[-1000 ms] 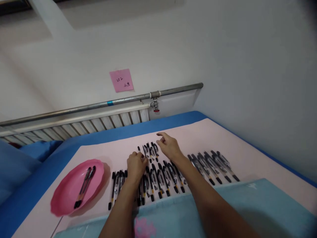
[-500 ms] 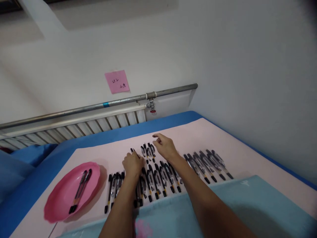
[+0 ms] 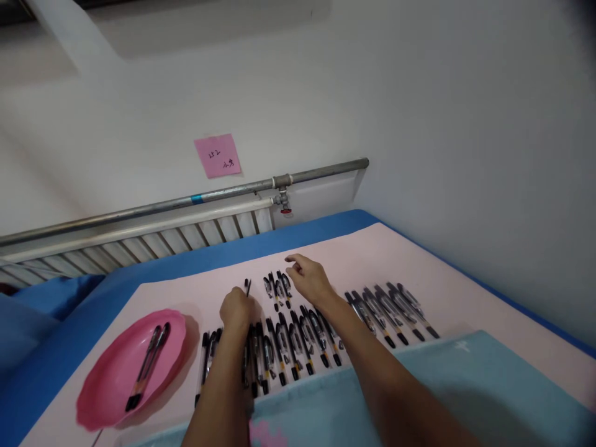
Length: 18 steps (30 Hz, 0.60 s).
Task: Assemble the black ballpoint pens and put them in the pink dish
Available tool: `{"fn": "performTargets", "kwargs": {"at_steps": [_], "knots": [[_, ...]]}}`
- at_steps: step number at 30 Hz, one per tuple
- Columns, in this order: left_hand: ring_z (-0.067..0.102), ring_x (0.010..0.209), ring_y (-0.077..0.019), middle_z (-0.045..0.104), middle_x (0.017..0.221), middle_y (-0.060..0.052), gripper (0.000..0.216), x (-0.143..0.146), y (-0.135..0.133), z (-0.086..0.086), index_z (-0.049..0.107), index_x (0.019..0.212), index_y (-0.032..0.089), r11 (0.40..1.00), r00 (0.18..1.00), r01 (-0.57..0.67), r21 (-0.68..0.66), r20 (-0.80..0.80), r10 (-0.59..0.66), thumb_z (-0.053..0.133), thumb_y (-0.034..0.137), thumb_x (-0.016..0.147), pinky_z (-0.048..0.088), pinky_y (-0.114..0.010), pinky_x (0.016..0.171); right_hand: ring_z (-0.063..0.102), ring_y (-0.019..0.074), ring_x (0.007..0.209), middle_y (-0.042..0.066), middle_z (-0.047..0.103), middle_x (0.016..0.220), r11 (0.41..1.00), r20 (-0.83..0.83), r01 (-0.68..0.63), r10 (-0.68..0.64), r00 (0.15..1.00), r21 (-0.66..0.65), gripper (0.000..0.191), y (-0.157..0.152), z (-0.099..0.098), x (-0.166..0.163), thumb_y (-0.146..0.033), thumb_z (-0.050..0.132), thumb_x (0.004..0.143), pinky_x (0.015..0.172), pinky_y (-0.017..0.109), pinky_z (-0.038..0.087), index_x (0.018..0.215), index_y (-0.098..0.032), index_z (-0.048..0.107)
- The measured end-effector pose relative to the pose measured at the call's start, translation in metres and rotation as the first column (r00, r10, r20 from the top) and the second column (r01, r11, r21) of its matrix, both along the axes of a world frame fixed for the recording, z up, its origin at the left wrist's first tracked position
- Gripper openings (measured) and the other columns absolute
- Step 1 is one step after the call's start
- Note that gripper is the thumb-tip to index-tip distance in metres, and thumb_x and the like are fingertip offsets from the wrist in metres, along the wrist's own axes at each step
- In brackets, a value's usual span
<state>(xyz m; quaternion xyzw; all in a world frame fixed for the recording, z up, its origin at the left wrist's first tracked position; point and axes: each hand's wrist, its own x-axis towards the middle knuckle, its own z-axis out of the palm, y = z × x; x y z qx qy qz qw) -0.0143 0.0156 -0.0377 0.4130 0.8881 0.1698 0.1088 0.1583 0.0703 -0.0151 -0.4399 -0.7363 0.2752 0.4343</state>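
Observation:
My left hand (image 3: pixel 235 308) is closed on a black pen (image 3: pixel 248 285), whose end sticks up beyond the fingers; the rest is hidden by the hand. My right hand (image 3: pixel 307 276) is raised over the far part of the paper with thumb and index finger apart and nothing seen between them. Between my hands lies a small cluster of black-capped pens (image 3: pixel 278 288). Below it, a long row of clear-barrelled pens (image 3: pixel 298 338) runs under my forearms. Another group of pens (image 3: pixel 388 307) is to the right of my right forearm.
At the left stands a pink scalloped plate (image 3: pixel 105 372) with two pens (image 3: pixel 148 366) in it. Pale pink paper (image 3: pixel 354 254) covers the blue table (image 3: pixel 321 225). A light blue cloth (image 3: pixel 447 372) lies along the near edge. Behind are a radiator (image 3: pixel 186 234) and a pipe (image 3: pixel 326 170).
My left hand has shifted a little left with its pen, uncovering more of the row. My right hand has stayed almost still. The view has tilted slightly.

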Motion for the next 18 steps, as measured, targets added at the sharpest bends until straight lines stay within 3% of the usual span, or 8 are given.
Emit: {"fn": "performTargets", "kwargs": {"at_steps": [5, 9, 14, 18], "knots": [[0.059, 0.087, -0.0338, 0.064, 0.084, -0.024, 0.022, -0.002, -0.004, 0.007, 0.06, 0.081, 0.008, 0.994, 0.996, 0.002, 0.112, 0.086, -0.012, 0.055, 0.018, 0.062, 0.041, -0.036, 0.067, 0.051, 0.0131, 0.059, -0.002, 0.057, 0.061, 0.998, -0.081, -0.046, 0.043, 0.996, -0.042, 0.029, -0.006, 0.007, -0.003, -0.017, 0.049, 0.07, 0.063, 0.024, 0.039, 0.094, -0.02, 0.064], [0.062, 0.072, -0.0203, 0.066, 0.077, -0.011, 0.026, 0.001, -0.016, 0.02, 0.059, 0.088, 0.012, 0.964, 0.971, 0.05, 0.262, 0.214, -0.108, 0.051, 0.022, 0.066, 0.042, -0.027, 0.059, 0.051, 0.0117, 0.057, -0.001, 0.058, 0.06, 0.981, -0.175, -0.138, 0.113, 0.978, -0.137, 0.022, -0.017, 0.012, -0.015, -0.016, 0.05, 0.068, 0.058, 0.022, 0.04, 0.084, -0.018, 0.066], [0.056, 0.06, -0.0138, 0.062, 0.068, -0.003, 0.028, 0.02, -0.041, 0.034, 0.057, 0.087, 0.012, 0.839, 0.818, 0.062, 0.541, 0.454, -0.354, 0.055, 0.025, 0.062, 0.04, -0.023, 0.055, 0.047, 0.0074, 0.042, -0.003, 0.055, 0.053, 0.895, -0.301, -0.329, 0.239, 0.923, -0.3, 0.015, -0.034, 0.018, -0.029, -0.024, 0.05, 0.073, 0.039, 0.017, 0.036, 0.075, -0.015, 0.061], [0.054, 0.062, -0.0142, 0.061, 0.068, -0.003, 0.027, 0.03, -0.054, 0.032, 0.058, 0.084, 0.013, 0.801, 0.77, 0.008, 0.599, 0.508, -0.387, 0.06, 0.023, 0.059, 0.039, -0.024, 0.058, 0.045, 0.0066, 0.035, -0.005, 0.052, 0.047, 0.826, -0.368, -0.416, 0.278, 0.887, -0.381, 0.011, -0.045, 0.023, -0.034, -0.02, 0.049, 0.07, 0.03, 0.015, 0.032, 0.061, -0.016, 0.054]]}}
